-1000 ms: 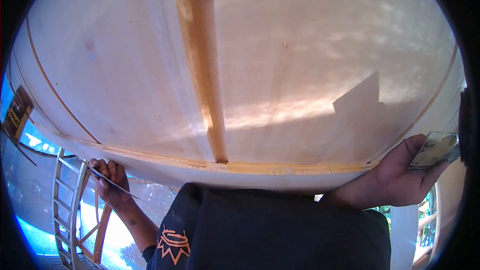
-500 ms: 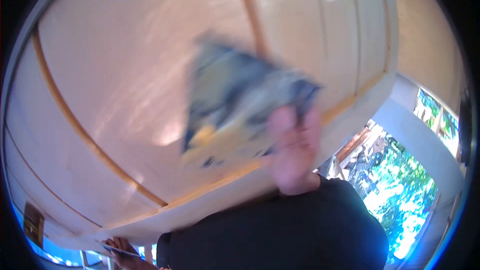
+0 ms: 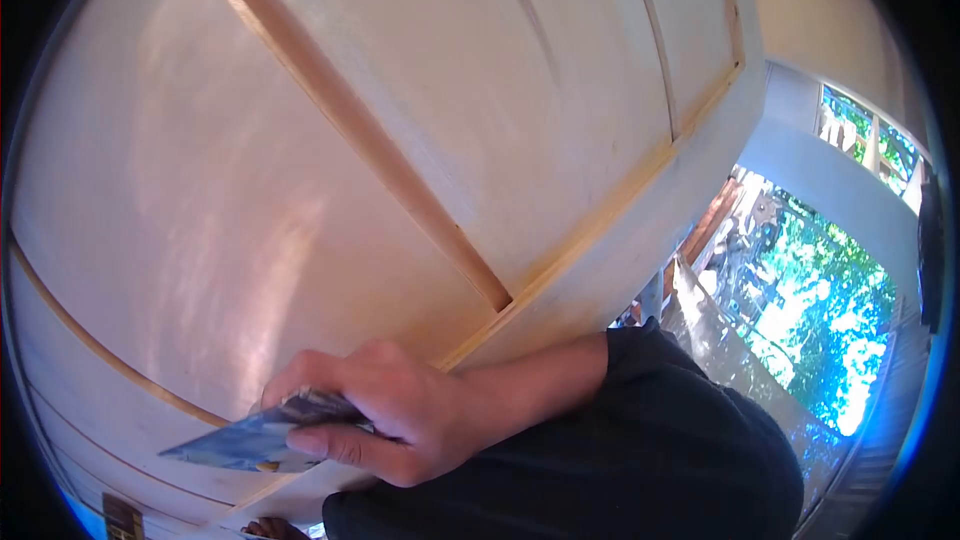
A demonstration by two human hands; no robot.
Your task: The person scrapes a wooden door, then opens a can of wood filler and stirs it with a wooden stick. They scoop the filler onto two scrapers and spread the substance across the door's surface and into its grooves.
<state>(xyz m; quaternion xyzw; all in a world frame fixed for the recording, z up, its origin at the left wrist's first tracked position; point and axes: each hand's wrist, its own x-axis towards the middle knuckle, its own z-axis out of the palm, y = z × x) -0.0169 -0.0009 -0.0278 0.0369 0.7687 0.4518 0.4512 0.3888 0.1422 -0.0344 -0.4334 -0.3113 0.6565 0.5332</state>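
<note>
My right hand (image 3: 395,415) is closed around a wide putty knife (image 3: 235,447), thumb on one side and fingers on the other. The blade, smeared grey-blue with a yellowish spot, points left and overlaps the lower part of a pale panelled surface (image 3: 230,270). My left hand (image 3: 268,526) shows only partly at the bottom edge, beside the black sleeve. Its fingers are curled over a thin flat plate, mostly cut off by the frame.
Wooden strips (image 3: 370,140) divide the pale surface, and a long wooden edge (image 3: 590,230) borders it. On the right, a bright opening (image 3: 820,310) shows greenery, with a smaller window (image 3: 870,135) above. A brown slatted piece (image 3: 122,517) sits at lower left.
My right hand has swung down and left with the putty knife, whose blade now appears nearly edge-on. The view has shifted, and my left hand has slipped lower in it.
</note>
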